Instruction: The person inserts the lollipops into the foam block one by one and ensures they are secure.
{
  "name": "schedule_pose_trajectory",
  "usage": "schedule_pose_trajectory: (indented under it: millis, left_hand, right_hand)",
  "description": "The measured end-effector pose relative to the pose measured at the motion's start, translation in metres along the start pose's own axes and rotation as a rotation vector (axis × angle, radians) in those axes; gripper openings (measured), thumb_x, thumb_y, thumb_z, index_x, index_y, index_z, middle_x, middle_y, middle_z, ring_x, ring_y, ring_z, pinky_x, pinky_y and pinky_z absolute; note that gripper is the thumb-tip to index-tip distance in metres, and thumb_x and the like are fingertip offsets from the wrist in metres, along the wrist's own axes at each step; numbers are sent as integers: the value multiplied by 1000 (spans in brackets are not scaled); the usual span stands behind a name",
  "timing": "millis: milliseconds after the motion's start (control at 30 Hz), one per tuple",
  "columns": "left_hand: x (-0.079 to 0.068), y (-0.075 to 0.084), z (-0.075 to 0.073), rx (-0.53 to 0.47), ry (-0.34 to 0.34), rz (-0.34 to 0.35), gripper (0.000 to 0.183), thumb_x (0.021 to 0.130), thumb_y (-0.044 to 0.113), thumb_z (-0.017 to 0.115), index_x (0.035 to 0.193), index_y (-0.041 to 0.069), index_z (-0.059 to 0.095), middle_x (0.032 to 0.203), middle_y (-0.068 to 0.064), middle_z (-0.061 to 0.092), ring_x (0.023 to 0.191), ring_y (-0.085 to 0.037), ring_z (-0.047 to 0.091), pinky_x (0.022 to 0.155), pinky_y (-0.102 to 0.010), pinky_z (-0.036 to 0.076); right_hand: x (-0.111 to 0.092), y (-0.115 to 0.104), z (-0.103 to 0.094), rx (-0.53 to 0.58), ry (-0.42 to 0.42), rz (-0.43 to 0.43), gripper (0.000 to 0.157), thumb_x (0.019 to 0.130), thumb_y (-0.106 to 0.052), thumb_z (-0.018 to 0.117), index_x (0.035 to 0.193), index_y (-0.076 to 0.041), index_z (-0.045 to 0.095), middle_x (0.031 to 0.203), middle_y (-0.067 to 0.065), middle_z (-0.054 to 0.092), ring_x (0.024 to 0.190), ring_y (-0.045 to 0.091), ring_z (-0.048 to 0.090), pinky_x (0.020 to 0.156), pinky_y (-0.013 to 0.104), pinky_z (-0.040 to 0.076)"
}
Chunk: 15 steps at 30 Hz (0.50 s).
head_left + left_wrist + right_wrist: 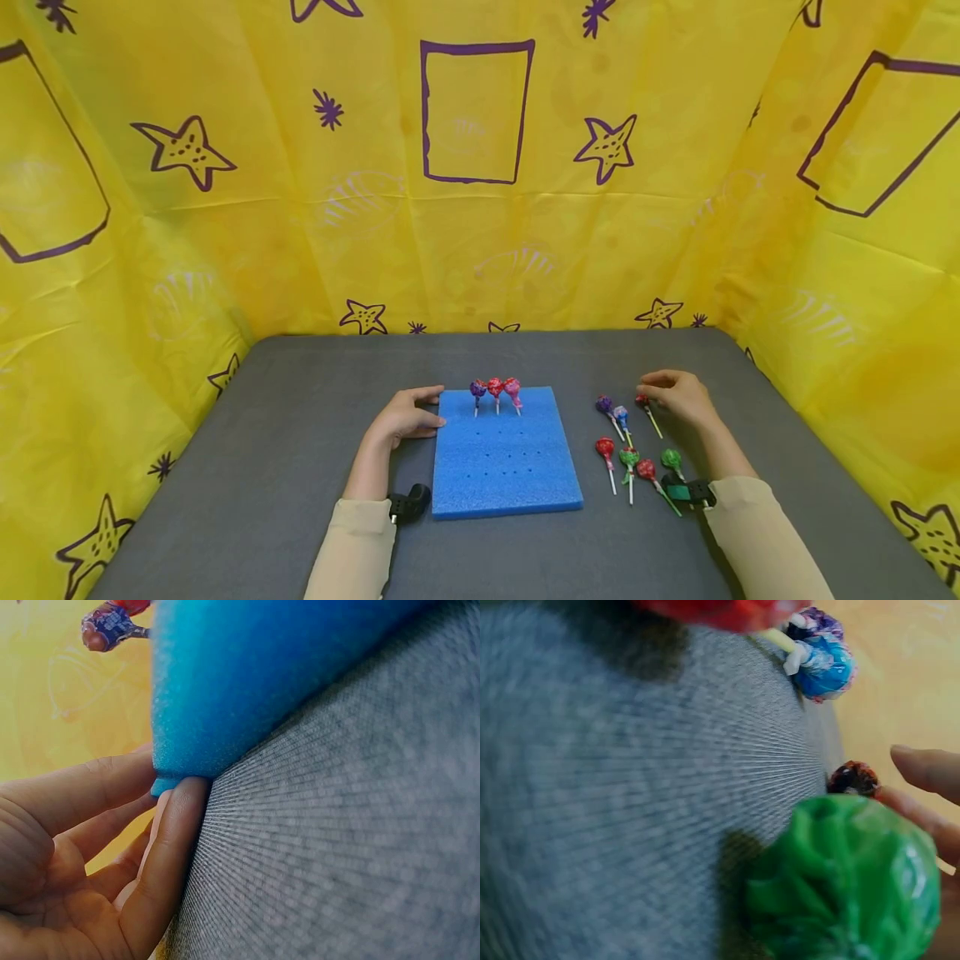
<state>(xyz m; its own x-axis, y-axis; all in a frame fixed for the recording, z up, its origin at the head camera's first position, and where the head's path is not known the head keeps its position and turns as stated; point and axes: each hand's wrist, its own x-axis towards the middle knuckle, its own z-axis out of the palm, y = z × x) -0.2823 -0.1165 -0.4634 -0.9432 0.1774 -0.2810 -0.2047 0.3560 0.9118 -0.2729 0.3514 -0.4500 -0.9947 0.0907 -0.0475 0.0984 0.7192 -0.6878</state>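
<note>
My left hand is at the left edge of a blue foam board dotted with small holes. In the left wrist view, the thumb and a finger pinch the board's edge. Three lollipops stand upright near its far side: a purple one, a red one and a pink one. Over a dark red lollipop lying on the table hovers my right hand. In the right wrist view, one fingertip meets or nearly meets that candy, while another finger stays apart from it.
More wrapped lollipops lie right of the board: purple, blue, red, another red and two green, one left of the other. A yellow patterned cloth surrounds the grey table.
</note>
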Motion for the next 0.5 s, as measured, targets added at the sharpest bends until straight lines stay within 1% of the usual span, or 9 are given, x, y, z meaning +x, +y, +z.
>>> schedule_pose_trajectory:
  millis: [200,500]
  left_hand:
    - [-3,-1,1,-4,-5,-3,65,83,-1,75,143,8,52,137,-22,53,91,-18,65,80,-36,64]
    - [-1,1,0,-11,2,3,64,82,-1,74,142,8,53,136,-21,53,93,-19,64,79,-35,64]
  right_hand:
    - [1,6,4,-47,-54,-21,45,92,-36,68,121,-2,67,119,22,69,86,15,62,71,23,51]
    - [3,5,2,-68,-75,-32,42,92,-37,68,115,-3,72,110,18,72,82,16,59,70,24,48]
